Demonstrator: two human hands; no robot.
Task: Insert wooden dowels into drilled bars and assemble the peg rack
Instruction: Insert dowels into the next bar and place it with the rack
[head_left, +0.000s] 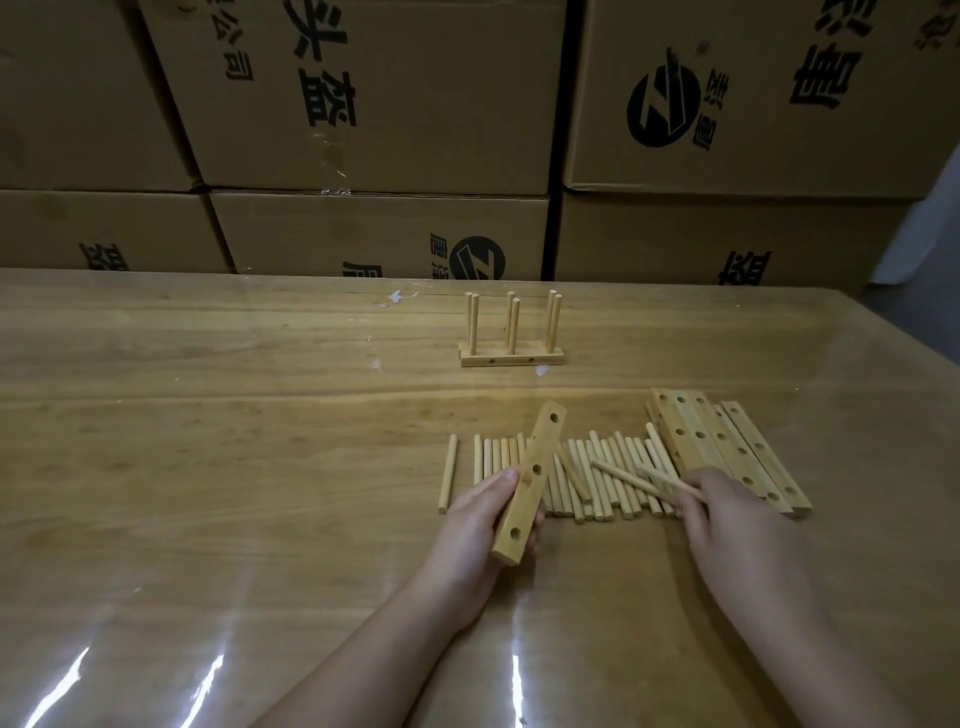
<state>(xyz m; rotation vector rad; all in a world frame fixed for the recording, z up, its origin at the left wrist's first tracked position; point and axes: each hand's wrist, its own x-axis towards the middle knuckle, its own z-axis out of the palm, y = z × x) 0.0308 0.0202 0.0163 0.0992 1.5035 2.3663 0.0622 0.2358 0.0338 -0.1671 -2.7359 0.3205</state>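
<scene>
A wooden counter (208, 415) under a glossy clear sheet stands before stacked cardboard boxes (363, 104) printed in black. Near the far edge, a finished peg rack (511, 358) stands upright, six pegs rising in three pairs from its base. Closer in, a row of loose dowels (608, 499) lies side by side, with one lone dowel (448, 473) just apart on their left. The left hand (483, 525) grips a drilled bar (530, 483), tilted, three holes showing, over the row's left part. The right hand (727, 519) pinches two held dowels (623, 475) in its fingers above the row. A pile of drilled bars (727, 441) lies beside it, toward the right edge.
</scene>
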